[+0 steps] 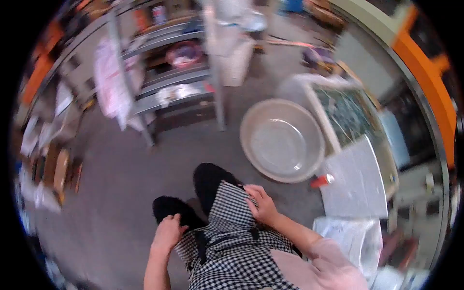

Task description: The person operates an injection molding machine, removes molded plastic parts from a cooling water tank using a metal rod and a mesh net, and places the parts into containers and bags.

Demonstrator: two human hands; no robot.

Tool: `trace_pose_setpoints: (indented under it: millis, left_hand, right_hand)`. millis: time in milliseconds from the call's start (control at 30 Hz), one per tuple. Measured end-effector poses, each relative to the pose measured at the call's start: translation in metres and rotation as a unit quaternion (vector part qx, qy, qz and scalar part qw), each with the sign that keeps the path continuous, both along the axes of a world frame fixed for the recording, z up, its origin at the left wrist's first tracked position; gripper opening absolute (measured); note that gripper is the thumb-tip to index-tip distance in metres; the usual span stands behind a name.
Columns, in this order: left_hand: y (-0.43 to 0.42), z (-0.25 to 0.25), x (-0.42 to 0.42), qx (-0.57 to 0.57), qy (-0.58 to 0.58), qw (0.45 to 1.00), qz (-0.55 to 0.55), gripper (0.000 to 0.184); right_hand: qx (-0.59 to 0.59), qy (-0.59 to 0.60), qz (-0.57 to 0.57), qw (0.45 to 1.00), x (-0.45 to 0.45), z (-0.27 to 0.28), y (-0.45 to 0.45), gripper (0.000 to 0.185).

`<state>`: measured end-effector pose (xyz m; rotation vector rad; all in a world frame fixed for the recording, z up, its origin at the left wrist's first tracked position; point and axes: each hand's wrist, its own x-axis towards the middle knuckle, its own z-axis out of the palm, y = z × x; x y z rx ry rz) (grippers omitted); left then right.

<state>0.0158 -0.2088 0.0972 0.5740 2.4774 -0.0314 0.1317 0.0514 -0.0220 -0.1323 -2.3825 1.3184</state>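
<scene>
In the head view, I am seeing my right grip (261, 205) bending its fingers over the edge of the checked apron (234, 200); I cannot tell whether it is pinching the cloth. My left grip (169, 231) is curling loosely at the dark-clad left leg (169, 205), and blur is hiding whether its fingers are closing on anything. The right forearm is slanting in from the lower right, the left one rising nearly straight from below. The black-and-white apron is lying over the right thigh and bunching at the waist. A wide basin (280, 145) is standing on the floor (106, 193) ahead, to the right.
</scene>
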Motion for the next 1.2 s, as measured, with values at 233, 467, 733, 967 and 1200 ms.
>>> trace_pose_setpoints:
  millis: [233, 467, 733, 967, 1200]
  left_hand:
    - [0.089, -0.005, 0.005, 0.08, 0.001, 0.978, -0.194, 0.04]
    - [0.2, -0.013, 0.006, 0.176, 0.047, 0.939, -0.291, 0.033]
    - [0.269, -0.062, -0.015, 0.242, 0.05, 0.911, -0.332, 0.032]
    - [0.42, -0.112, -0.026, 0.206, -0.025, 0.865, -0.456, 0.03]
    - [0.62, -0.177, 0.018, 0.201, 0.061, 0.75, -0.627, 0.034]
  right_hand:
    - [-0.003, -0.112, -0.333, 0.936, 0.149, -0.02, 0.082, 0.041]
    - [0.033, -0.197, -0.504, 0.84, 0.255, -0.047, 0.136, 0.04]
    - [0.094, -0.139, -0.516, 0.84, 0.222, -0.003, 0.242, 0.04]
    - [0.289, 0.029, -0.589, 0.754, 0.288, 0.085, 0.355, 0.036]
    - [0.121, -0.302, -0.735, 0.595, 0.503, 0.047, 0.466, 0.031]
